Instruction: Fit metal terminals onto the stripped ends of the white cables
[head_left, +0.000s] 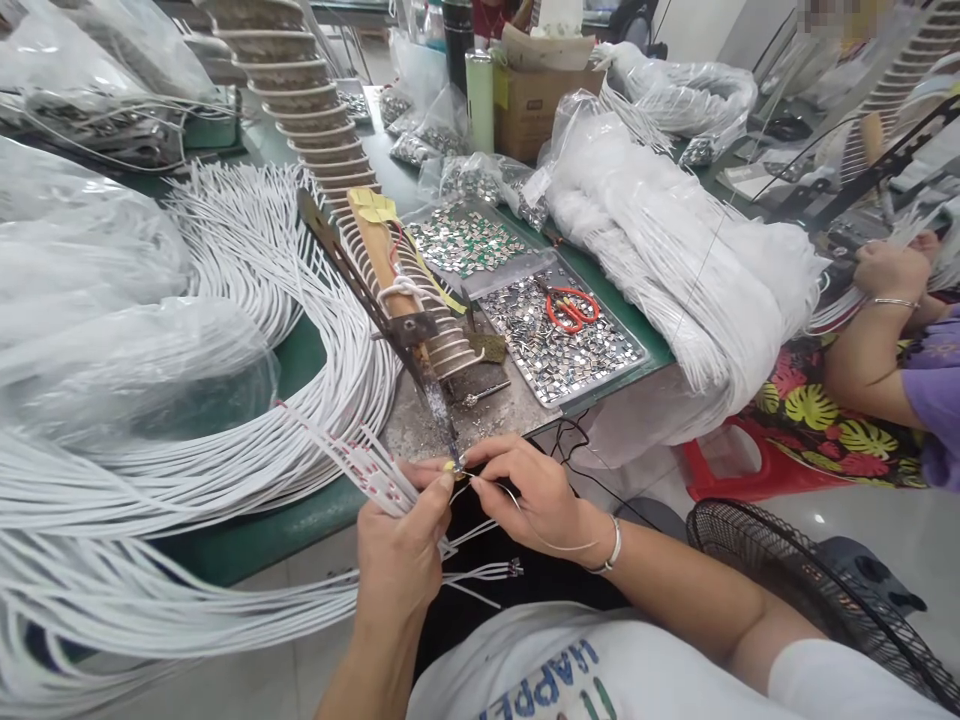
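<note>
My left hand point(405, 550) is closed around a bundle of white cables point(375, 470) with reddish ends, its thumb and fingertips pinching close to the tip of a soldering iron point(436, 400). The iron is clamped to a stand and points down toward me. My right hand point(536, 490) pinches a thin solder wire point(551, 545) right beside the same tip; the wire loops back over the wrist. A tiny part lies between the fingertips at the tip, too small and covered to make out. More white cable ends point(487, 572) hang below my hands.
A large sheaf of white cables point(225, 450) curves across the left. Red-handled snips point(574, 310) lie on a tray of small metal parts point(615, 362), behind it a tray of green boards point(465, 240). A wrapped cable bundle point(667, 230), fan point(817, 590) and co-worker's hand point(892, 270) are right.
</note>
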